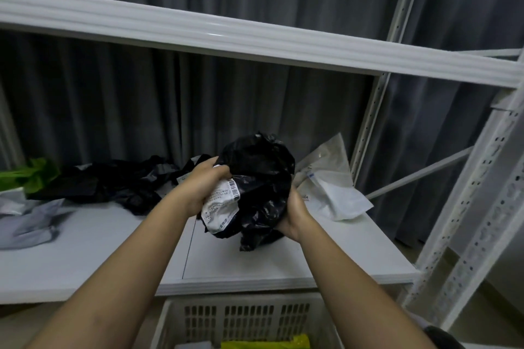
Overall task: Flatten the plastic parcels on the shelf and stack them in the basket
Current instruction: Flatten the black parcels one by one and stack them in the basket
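White shelf (113, 249), crumpled black parcel (261, 178), white barcode label (222, 204)

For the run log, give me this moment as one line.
both hands: left hand, right hand grip crumpled black parcel | above shelf | basket below

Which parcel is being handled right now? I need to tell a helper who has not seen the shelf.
Look at the white metal shelf in front of the grey curtain. Above its middle, the left hand and right hand grip a crumpled black plastic parcel. Unlike the black bags lying behind, it is held up and bears a white barcode label.
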The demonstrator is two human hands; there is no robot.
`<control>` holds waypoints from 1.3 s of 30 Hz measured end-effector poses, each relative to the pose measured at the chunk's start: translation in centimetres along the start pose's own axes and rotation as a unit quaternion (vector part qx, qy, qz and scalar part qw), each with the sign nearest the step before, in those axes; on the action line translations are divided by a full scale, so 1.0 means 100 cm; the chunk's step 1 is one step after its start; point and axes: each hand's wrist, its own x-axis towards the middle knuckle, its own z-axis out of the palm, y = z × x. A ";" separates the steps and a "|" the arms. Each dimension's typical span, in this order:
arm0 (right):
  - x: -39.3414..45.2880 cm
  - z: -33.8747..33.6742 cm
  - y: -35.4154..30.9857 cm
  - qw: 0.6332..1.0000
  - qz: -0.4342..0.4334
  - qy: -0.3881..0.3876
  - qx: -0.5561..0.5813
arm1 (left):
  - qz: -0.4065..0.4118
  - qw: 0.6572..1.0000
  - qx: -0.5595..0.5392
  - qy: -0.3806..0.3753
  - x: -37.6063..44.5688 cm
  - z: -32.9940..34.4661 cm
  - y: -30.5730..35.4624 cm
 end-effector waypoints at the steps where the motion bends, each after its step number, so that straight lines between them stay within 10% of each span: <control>1: 0.002 0.002 0.004 1.000 0.011 -0.009 0.001 | -0.012 1.000 -0.019 -0.006 0.000 -0.002 0.000; 9: 0.035 0.011 0.042 0.990 -0.031 0.053 -0.127 | 0.010 0.993 0.011 0.121 0.003 -0.046 -0.031; 13: 0.032 0.015 0.053 0.993 0.011 -0.055 -0.103 | 0.012 0.986 -0.006 0.165 0.012 -0.065 -0.048; 21: 0.080 0.038 0.096 0.992 0.014 0.045 -0.117 | -0.004 0.988 -0.145 0.045 0.018 -0.080 -0.075; 33: 0.131 0.052 0.147 0.989 0.092 0.102 -0.047 | -0.158 0.987 0.004 -0.033 0.026 -0.113 -0.165; 39: 0.123 0.037 0.146 0.970 0.084 0.057 -0.222 | -0.097 0.989 0.075 0.079 0.037 -0.109 -0.188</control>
